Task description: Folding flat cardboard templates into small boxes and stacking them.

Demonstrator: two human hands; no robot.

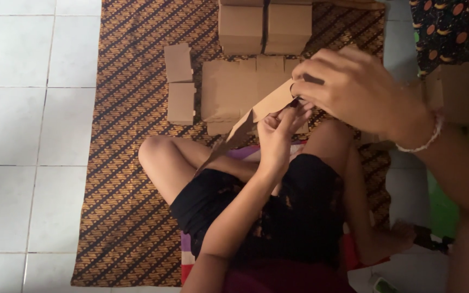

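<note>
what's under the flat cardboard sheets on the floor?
The flat cardboard sheets lie on a brown patterned mat spread over white floor tiles. The right hand and held cardboard piece cover the sheets' right part.

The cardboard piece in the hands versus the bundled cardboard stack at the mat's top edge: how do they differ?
The cardboard piece is a single sheet, lifted and tilted, pinched by the left hand and right hand. The bundled stack lies on the patterned mat, untouched, with a dark band around it. Both are plain brown.

Soft, dim indoor light is falling evenly, brightest on the white floor tiles (28,108) left of the patterned mat (120,217). Shadows are staying faint. The whole picture is looking slightly soft, without glare.
</note>
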